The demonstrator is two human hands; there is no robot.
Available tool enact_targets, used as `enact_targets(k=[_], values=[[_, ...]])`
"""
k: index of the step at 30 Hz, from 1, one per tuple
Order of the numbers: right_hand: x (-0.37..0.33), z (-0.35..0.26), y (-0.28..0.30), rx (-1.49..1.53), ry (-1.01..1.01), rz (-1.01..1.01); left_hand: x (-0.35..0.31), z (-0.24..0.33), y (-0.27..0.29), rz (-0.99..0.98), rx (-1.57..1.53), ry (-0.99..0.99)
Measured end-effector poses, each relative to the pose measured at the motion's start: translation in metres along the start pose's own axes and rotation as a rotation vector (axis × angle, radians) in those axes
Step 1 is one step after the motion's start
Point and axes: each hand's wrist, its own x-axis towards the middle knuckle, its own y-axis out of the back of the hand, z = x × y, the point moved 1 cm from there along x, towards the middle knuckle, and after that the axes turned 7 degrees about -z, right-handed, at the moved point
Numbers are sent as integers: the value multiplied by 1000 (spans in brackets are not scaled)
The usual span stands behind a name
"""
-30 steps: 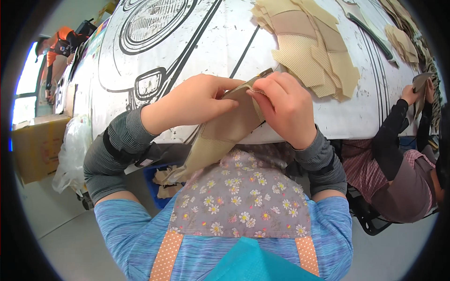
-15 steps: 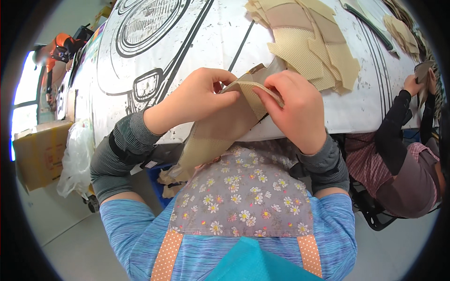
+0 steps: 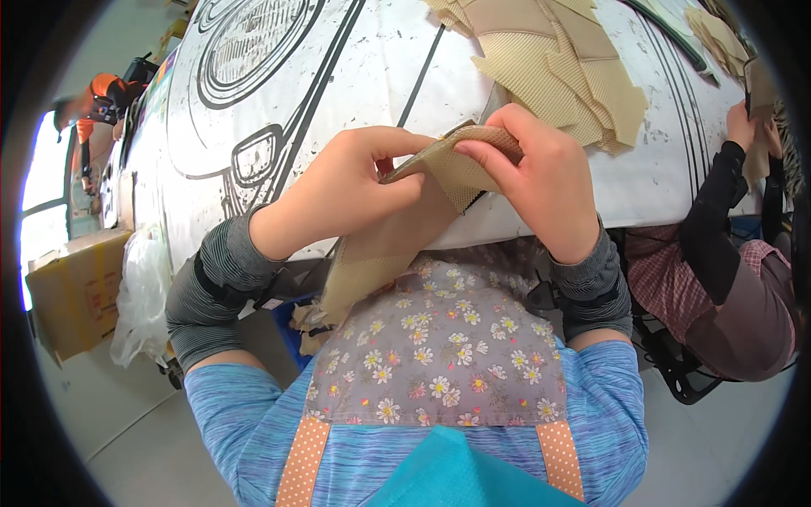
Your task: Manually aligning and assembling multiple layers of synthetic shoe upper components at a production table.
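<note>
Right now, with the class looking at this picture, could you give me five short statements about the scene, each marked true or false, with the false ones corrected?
1. The left hand and right hand both grip the same beige piece. True.
2. The pile of beige pieces lies on the person's lap. False: it lies on the table, beyond the hands.
3. A clear plastic bag is beside a cardboard box. True.
4. The table's white covering is unmarked. False: it has black line drawings.
5. The apron is plain black. False: it is greyish with a flower pattern.
</note>
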Motion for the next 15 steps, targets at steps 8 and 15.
enact_targets(k=[8,15], values=[[2,1,2,-39,19,-18,0,-7,-3,66,42,-83],[13,5,4,-101,312,110,-1,-3,2,13,9,-56]])
